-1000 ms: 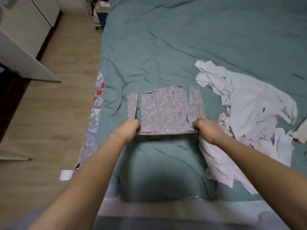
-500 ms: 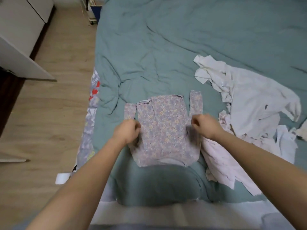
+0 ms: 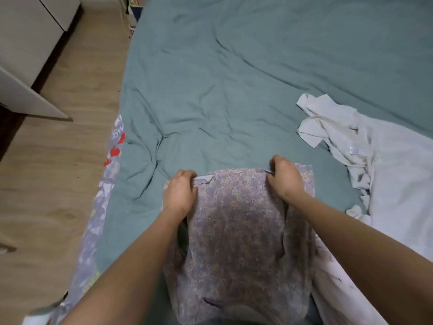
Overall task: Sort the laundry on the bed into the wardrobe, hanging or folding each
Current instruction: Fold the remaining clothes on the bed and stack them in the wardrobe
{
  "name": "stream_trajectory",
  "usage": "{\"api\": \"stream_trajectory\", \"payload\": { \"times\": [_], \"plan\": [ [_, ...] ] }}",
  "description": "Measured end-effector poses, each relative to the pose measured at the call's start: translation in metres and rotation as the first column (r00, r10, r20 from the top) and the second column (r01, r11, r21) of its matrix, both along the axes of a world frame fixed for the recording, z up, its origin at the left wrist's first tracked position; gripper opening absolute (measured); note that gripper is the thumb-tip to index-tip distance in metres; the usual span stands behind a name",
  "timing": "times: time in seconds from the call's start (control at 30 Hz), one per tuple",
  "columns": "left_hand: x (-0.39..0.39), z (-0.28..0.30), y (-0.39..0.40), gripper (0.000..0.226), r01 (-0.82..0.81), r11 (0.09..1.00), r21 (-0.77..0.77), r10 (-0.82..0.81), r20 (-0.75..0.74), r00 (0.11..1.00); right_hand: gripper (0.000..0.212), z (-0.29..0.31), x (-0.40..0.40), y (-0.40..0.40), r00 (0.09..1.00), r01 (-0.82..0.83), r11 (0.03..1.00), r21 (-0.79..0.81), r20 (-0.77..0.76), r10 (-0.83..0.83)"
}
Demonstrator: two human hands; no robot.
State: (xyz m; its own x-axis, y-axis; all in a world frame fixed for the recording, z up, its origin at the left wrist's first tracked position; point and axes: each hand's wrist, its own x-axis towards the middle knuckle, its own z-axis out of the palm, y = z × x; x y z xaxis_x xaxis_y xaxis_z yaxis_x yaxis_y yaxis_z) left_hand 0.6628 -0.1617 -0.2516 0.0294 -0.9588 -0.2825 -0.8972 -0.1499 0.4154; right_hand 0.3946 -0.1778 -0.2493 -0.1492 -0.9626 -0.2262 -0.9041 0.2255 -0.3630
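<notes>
Lilac floral cloth bunched under curled fingers (image 3: 192,181) of both hands. Left hand (image 3: 180,195) pinches the far left corner of the floral top (image 3: 236,231), thumb side against a pale turned-out edge. Right hand (image 3: 284,178) grips the far right corner, knuckles up, fingers tucked into the fabric. Top lies lengthwise on the teal duvet (image 3: 234,78), far edge between the hands, near end running toward the person. White garments (image 3: 375,165) heaped just beside it on the right, partly under the right forearm. Patterned sheet (image 3: 103,202) shows along the bed's left edge. Wooden floor (image 3: 58,160) beyond; white wardrobe (image 3: 28,43) at far left.
</notes>
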Motion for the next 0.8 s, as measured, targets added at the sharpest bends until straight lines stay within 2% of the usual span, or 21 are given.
{"api": "stream_trajectory", "payload": {
  "times": [0.17, 0.2, 0.27, 0.3, 0.37, 0.43, 0.5, 0.53, 0.63, 0.7, 0.8],
  "plan": [
    [0.008, -0.022, -0.016, 0.011, 0.019, 1.0, -0.005, -0.019, -0.004, 1.0, 0.01, -0.012, -0.004, 0.001, 0.962, 0.2, 0.973, -0.114, 0.213, -0.172],
    [0.011, -0.025, -0.019, 0.01, 0.009, 1.0, -0.018, -0.01, -0.05, 0.999, 0.009, -0.01, -0.005, 0.002, 0.95, 0.195, 0.973, -0.123, 0.269, -0.156],
    [0.016, -0.026, -0.024, 0.009, -0.029, 0.999, -0.016, 0.023, -0.28, 0.96, 0.005, -0.003, -0.007, 0.002, 0.894, 0.155, 0.982, -0.111, 0.439, -0.091],
    [0.018, -0.023, -0.027, 0.008, -0.062, 0.997, 0.039, 0.073, -0.421, 0.904, 0.003, 0.003, -0.008, 0.001, 0.834, 0.145, 0.987, -0.066, 0.546, -0.086],
    [0.019, -0.014, -0.029, 0.01, -0.14, 0.964, 0.225, 0.254, -0.632, 0.732, 0.004, 0.014, -0.009, -0.002, 0.69, 0.124, 0.987, 0.098, 0.707, -0.157],
    [0.021, -0.005, -0.029, 0.016, -0.179, 0.914, 0.365, 0.395, -0.692, 0.604, 0.004, 0.023, -0.009, -0.004, 0.586, 0.052, 0.974, 0.219, 0.783, -0.208],
    [0.023, 0.001, -0.029, 0.018, -0.167, 0.871, 0.463, 0.472, -0.689, 0.55, 0.005, 0.028, -0.01, -0.006, 0.518, -0.022, 0.957, 0.29, 0.822, -0.238],
    [0.024, 0.004, -0.027, 0.018, -0.157, 0.849, 0.504, 0.505, -0.688, 0.521, 0.005, 0.03, -0.01, -0.007, 0.541, -0.062, 0.953, 0.298, 0.812, -0.219],
    [0.021, 0.012, -0.025, 0.019, -0.174, 0.821, 0.545, 0.563, -0.718, 0.41, 0.013, 0.036, -0.015, -0.01, 0.729, -0.217, 0.942, 0.257, 0.684, -0.018],
    [0.02, 0.016, -0.026, 0.02, -0.169, 0.846, 0.506, 0.525, -0.734, 0.431, 0.018, 0.044, -0.019, -0.01, 0.77, -0.313, 0.903, 0.293, 0.635, 0.061],
    [0.02, 0.021, -0.025, 0.019, -0.149, 0.886, 0.439, 0.449, -0.732, 0.513, 0.02, 0.052, -0.03, -0.007, 0.803, -0.383, 0.851, 0.361, 0.584, 0.114]
  ]
}}
